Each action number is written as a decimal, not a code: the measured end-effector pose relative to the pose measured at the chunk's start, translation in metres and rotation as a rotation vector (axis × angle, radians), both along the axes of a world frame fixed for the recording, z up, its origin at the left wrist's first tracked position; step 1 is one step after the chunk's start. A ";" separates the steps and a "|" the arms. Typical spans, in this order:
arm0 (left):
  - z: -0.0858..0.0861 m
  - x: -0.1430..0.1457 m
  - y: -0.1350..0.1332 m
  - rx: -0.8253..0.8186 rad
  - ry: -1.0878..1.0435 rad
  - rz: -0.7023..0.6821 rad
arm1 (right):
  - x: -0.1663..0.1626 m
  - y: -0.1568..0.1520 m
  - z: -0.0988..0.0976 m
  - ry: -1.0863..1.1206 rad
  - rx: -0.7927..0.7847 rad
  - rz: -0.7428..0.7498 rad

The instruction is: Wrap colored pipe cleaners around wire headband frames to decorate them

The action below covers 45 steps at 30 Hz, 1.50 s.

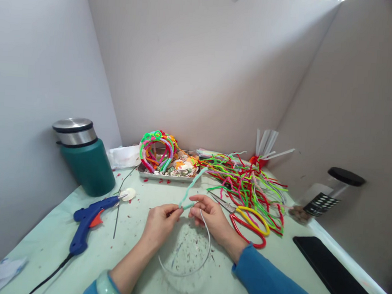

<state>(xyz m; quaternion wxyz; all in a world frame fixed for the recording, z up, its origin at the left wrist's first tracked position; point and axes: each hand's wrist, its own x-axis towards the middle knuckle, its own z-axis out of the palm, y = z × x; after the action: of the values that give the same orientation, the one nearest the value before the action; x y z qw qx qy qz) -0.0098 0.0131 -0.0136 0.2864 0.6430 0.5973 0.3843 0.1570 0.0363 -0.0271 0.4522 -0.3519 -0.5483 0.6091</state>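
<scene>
My left hand (163, 220) is closed, its thumb and forefinger pinching a mint-green pipe cleaner (193, 185) whose free end sticks up and away. Close beside it, my right hand (211, 216) has its fingers curled at a thin white headband (208, 252), near where the pipe cleaner passes between the two hands. The headband's curve hangs below, over the table. Fingers hide the exact place where pipe cleaner and band meet. Scissors (235, 209) with one yellow and one red handle lie just right of my right hand.
A blue glue gun (86, 224) and green flask (88, 163) are at left. Behind my hands, a metal tray (166, 177) holds finished colourful headbands (157, 151). Loose pipe cleaners (248, 178) pile at right, near a jar (321, 197) and black slab (338, 276). Grey partitions (202, 66) surround the table.
</scene>
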 end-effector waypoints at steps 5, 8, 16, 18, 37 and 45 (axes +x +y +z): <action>-0.002 0.002 -0.001 0.001 -0.051 -0.048 | -0.003 -0.002 0.004 -0.032 0.001 -0.031; 0.001 0.004 -0.001 -0.071 -0.116 -0.058 | -0.004 -0.003 0.006 -0.071 0.015 -0.069; 0.004 0.001 0.001 -0.398 -0.427 -0.100 | -0.004 -0.002 0.004 -0.092 0.049 -0.069; 0.004 -0.001 0.001 -0.420 -0.491 -0.115 | -0.004 -0.003 0.004 -0.093 0.055 -0.068; 0.001 -0.002 -0.001 0.174 -0.127 -0.019 | 0.002 0.001 0.002 -0.059 0.064 -0.120; -0.003 -0.003 -0.002 0.426 0.100 -0.091 | 0.002 -0.001 0.005 -0.041 0.063 -0.111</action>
<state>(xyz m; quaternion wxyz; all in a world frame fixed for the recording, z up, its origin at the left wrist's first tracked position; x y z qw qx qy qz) -0.0126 0.0113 -0.0162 0.1311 0.7334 0.4865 0.4563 0.1592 0.0356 -0.0218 0.4847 -0.3797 -0.5560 0.5584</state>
